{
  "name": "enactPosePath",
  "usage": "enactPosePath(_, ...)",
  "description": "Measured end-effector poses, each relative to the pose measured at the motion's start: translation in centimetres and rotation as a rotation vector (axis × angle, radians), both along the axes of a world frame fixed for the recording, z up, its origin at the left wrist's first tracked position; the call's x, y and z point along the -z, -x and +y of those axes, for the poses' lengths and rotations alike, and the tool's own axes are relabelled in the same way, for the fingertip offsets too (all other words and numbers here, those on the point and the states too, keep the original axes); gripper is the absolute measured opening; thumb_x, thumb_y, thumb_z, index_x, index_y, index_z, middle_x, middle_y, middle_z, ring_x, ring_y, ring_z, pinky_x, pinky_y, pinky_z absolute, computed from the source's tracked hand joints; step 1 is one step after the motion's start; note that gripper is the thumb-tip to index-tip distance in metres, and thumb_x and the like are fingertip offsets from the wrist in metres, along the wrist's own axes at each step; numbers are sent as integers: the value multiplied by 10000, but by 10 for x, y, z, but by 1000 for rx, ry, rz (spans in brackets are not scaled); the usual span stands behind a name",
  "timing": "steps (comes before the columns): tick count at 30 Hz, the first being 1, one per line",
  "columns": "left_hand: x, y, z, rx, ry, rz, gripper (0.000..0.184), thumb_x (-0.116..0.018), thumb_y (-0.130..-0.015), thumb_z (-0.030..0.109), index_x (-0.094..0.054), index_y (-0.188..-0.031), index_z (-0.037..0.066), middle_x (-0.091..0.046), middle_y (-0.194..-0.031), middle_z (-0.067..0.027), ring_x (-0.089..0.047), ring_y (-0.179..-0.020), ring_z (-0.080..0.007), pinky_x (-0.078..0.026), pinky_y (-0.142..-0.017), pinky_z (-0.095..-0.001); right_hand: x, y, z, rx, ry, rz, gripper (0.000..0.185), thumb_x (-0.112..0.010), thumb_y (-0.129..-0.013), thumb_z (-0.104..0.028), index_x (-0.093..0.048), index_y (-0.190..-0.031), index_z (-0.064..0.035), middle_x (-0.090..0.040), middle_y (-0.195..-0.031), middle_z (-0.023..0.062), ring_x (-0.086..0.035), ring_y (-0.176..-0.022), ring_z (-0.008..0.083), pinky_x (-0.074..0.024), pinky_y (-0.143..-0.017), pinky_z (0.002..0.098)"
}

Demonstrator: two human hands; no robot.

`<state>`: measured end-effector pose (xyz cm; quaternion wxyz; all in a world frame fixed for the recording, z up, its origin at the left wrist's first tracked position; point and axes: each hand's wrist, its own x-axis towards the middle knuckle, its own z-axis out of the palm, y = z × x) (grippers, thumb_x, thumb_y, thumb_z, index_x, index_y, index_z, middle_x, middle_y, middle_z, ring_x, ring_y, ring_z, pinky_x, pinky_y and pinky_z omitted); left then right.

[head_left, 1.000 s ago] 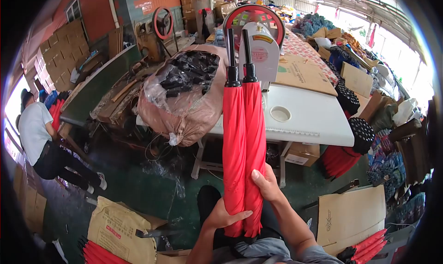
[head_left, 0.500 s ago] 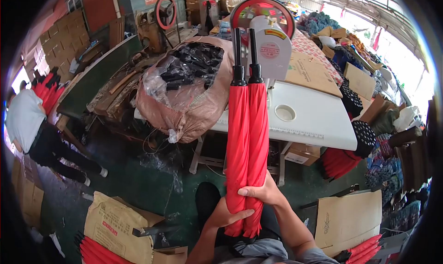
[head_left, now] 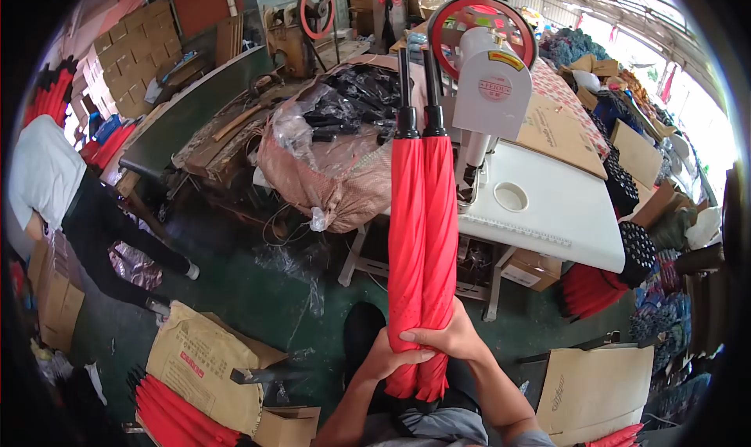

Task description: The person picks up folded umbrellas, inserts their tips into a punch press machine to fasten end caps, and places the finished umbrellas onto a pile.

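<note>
While both hands grip low on the red cloth, the two furled red umbrellas [head_left: 423,251] stand side by side and touching, black shafts [head_left: 404,79] up, lower ends near the wearer's lap. Left hand [head_left: 391,356]: on the left umbrella, fingers clamped on the cloth, thumb laid across the front toward the right one. Right hand [head_left: 454,337]: wrapped from the right side, fingers clamped likewise, thumb crossing just above the left thumb (the remaining fingers mostly go behind, out of sight). Umbrellas held before the near edge of a white counter [head_left: 551,226], toward its left part; whether they touch that edge, cannot tell. A ruler strip [head_left: 516,232] runs along the near edge, with a round cup recess [head_left: 511,197] behind it. Sewing machine [head_left: 494,87] with red-rimmed wheel stands farther back; flat cardboard [head_left: 559,138] lies by the far right edge. At the counter's left end, an open pink woven sack [head_left: 328,189] shows black pieces in clear plastic. Open carton [head_left: 288,426] on the lower left, beside a tan paper bag [head_left: 207,361] and a red bundle [head_left: 176,412]. Far left, a person [head_left: 59,173] in a pale shirt bends forward, one arm reaching down near the bag.
</note>
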<state>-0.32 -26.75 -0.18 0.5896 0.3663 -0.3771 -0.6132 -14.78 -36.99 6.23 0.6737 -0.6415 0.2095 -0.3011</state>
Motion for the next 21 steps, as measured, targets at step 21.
enactPosePath(21,33,-13,56,-243,-11,-529,1042,-973,-698,314,-402,-1513,4,-600,-1421,-158,-575,-1320,-214,-453,-1124,-390,-16,-41,20,92,-145,-186,600,-886,-712,5,-618,-1245,63,-734,-1109,133,-715,-1003,238,-561,-936,380)
